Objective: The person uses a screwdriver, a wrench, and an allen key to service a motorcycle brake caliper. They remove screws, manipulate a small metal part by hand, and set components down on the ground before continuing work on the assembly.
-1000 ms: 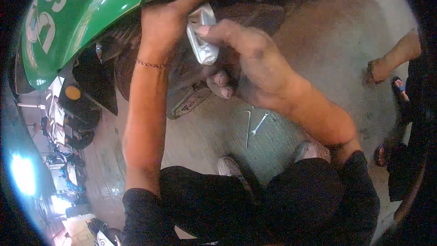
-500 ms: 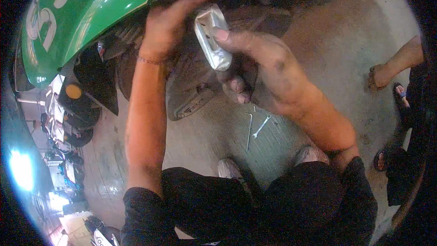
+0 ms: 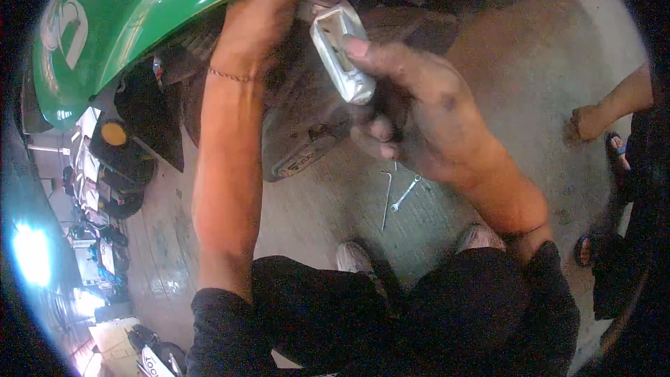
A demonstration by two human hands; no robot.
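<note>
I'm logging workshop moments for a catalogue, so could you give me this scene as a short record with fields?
Right hand: right hand grips a silver metal part, hollow face toward the camera
Left hand: left hand is raised beside the green panel; blurred, grip unclear
Left wrist: thin braided bracelet
On floor: wrench lying right of a thin bent rod
Nearby person: another person's hand at far right, apart from the work
</note>
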